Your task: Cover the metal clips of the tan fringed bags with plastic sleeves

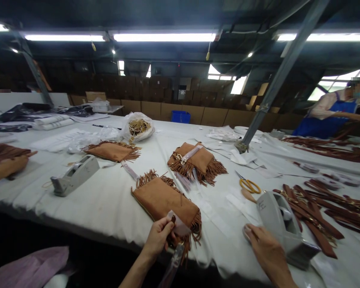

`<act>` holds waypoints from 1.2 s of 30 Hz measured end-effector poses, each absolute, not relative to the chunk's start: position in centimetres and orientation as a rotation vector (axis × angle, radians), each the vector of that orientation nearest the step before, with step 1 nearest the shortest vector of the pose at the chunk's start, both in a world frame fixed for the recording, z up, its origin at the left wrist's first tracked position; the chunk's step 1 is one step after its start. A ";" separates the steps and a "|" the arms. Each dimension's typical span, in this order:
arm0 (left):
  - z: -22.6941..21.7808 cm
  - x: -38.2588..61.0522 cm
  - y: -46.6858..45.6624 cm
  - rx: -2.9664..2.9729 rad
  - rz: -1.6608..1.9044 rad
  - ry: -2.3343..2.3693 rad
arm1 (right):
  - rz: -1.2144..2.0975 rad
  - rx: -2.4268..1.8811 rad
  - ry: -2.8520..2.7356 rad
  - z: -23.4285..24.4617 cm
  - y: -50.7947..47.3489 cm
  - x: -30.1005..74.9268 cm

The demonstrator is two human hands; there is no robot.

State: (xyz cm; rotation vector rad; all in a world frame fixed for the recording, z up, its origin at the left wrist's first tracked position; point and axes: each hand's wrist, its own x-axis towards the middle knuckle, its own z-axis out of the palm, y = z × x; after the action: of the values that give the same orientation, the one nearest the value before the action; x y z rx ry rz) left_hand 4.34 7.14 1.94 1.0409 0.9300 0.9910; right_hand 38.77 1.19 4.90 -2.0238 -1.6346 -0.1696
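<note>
Pouch (162, 198), tan and fringed, lies at the near edge of the table (108, 208), just beyond the left hand (160, 235), whose fingers pinch a brown tab (173, 219) against clear film (183, 229); this looks part-done to me, while a farther pouch (201, 160) already has a film strip (193, 153) across it. Right hand (265, 246) curls beside a grey dispenser (273, 212), its grip unclear

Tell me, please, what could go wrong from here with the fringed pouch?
1. The fringed pouch lies near the front edge of the table, so a tug by the left hand, pinching a brown tab, might drag it off.
2. Its fringe lies beside the translucent piece at that hand, so strands could get caught under it.
3. The scissors lie beyond the right hand with blades uncovered, so a careless reach could nick it.
</note>
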 end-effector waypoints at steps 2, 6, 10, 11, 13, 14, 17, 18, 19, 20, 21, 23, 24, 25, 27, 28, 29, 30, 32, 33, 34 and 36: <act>2.2 4.3 7.1 1.106 0.962 0.918 | 0.009 -1.968 -1.607 6.2 1.5 35.7; 3.1 4.1 7.0 1.278 0.917 0.880 | 0.445 -1.845 -1.793 8.5 3.3 28.0; 4.9 3.7 6.8 1.401 0.856 0.834 | 0.813 -1.494 -1.978 8.9 5.4 22.7; 5.2 3.7 6.7 1.406 0.849 0.825 | 0.904 -1.459 -1.973 8.6 5.7 22.0; 5.4 3.7 6.6 1.380 0.862 0.826 | 1.031 -1.452 -1.879 8.0 6.3 21.4; 5.3 3.8 6.6 1.359 0.882 0.837 | 1.068 -1.467 -1.783 7.6 6.4 21.3; 4.4 4.0 6.4 1.281 0.971 0.912 | 1.191 -1.497 -1.335 6.7 6.4 21.6; 4.1 4.0 6.3 1.249 0.989 0.940 | 1.255 -1.477 -1.161 6.5 6.3 21.6; 3.8 4.1 6.2 1.218 0.994 0.957 | 1.327 -1.434 -0.999 6.4 6.1 21.5; 3.5 4.1 6.2 1.194 0.987 0.962 | 1.397 -1.376 -0.860 6.3 5.9 21.4; 3.3 4.2 6.1 1.180 0.976 0.960 | 1.458 -1.311 -0.750 6.2 5.8 21.1; 3.1 4.2 6.0 1.185 0.967 0.952 | 1.534 -1.198 -0.605 6.2 5.6 20.4; 3.0 4.1 6.0 1.196 0.969 0.953 | 1.543 -1.168 -0.561 6.2 5.6 20.1; 3.0 4.1 6.0 1.206 0.976 0.959 | 1.535 -1.159 -0.529 6.2 5.7 19.8; 3.0 4.1 6.0 1.222 0.994 0.971 | 1.482 -1.179 -0.490 6.3 6.0 19.3; 3.1 4.1 5.9 1.231 1.004 0.974 | 1.456 -1.195 -0.481 6.3 6.1 19.1; 3.1 4.1 5.9 1.241 1.015 0.978 | 1.437 -1.207 -0.478 6.5 6.2 19.0; 3.2 4.1 5.8 1.251 1.027 0.984 | 1.428 -1.210 -0.481 6.6 6.3 18.8; 3.3 4.1 5.7 1.262 1.047 0.994 | 1.435 -1.204 -0.503 6.9 6.5 18.7; 3.3 4.1 5.6 1.265 1.052 0.997 | 1.437 -1.204 -0.523 7.0 6.5 18.6; 3.3 4.2 5.6 1.267 1.054 1.001 | 1.429 -1.212 -0.547 7.1 6.5 18.5; 3.3 4.2 5.6 1.277 1.054 1.006 | 1.361 -1.255 -0.603 7.1 6.5 18.4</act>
State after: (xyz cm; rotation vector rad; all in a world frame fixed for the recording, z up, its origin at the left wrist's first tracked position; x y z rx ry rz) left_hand 4.17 5.59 3.34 1.2767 1.0056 1.0540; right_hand 18.41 6.48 7.08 -1.2550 -0.6029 1.3614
